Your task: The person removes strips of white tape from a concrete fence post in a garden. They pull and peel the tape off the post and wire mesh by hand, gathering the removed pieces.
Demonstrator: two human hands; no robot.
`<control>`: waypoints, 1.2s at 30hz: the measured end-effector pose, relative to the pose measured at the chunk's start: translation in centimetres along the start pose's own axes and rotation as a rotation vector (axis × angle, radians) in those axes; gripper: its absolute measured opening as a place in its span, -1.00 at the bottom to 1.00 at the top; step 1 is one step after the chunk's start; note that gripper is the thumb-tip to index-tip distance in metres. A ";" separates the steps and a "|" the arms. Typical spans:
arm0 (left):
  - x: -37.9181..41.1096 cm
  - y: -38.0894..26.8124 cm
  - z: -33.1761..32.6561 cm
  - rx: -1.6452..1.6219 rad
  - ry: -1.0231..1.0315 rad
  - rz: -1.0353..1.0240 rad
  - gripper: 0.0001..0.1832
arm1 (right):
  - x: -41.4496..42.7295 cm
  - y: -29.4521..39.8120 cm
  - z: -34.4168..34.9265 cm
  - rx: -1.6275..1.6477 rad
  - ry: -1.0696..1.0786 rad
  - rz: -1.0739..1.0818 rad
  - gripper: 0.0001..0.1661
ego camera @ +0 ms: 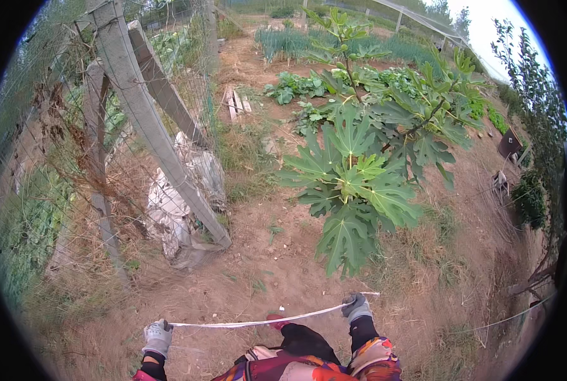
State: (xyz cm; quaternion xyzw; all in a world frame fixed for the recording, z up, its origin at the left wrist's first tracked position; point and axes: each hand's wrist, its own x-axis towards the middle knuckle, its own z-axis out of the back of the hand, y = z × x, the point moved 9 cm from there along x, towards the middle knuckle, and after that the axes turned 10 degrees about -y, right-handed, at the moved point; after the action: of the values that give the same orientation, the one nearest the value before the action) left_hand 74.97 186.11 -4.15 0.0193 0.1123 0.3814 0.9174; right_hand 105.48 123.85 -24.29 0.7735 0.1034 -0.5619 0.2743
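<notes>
A thin white strip (245, 324), like a cord or cloth tie, stretches between my two gloved hands with a slight sag. My left hand (158, 335), in a grey work glove, is closed around its left end. Farther right, my right hand (357, 306) grips the strip near its other end, and a short tail sticks out past the fist. Just beyond my right hand stands a fig tree (352, 183) with broad lobed leaves; several green figs (433, 103) show on its upper branches. The strip does not touch the leaves.
Concrete posts (154, 119) and wire mesh (40, 157) line the left side. A pale torn sack (169, 205) lies at the post's foot. Leafy vegetables (295, 86) and green onion-like rows (283, 43) grow ahead. A thin line (507, 321) crosses the lower right.
</notes>
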 end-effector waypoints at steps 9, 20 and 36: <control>1.1 9.0 5.0 -0.213 -0.260 0.266 -0.77 | -4.6 8.7 -2.3 0.247 0.155 0.241 -0.82; 1.1 12.1 11.4 -0.188 -0.182 0.226 -0.11 | -20.3 -2.7 -15.8 -0.612 0.729 0.423 -0.78; -4.6 -14.6 8.3 -1.831 0.253 0.366 -0.51 | -36.2 -35.0 -23.0 -0.647 1.277 -0.271 -0.73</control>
State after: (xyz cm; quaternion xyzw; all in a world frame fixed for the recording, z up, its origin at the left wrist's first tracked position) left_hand 83.82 173.00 3.08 -0.7334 -0.1370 0.4589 0.4825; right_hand 95.21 170.62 3.49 0.8110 0.4994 0.0287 0.3034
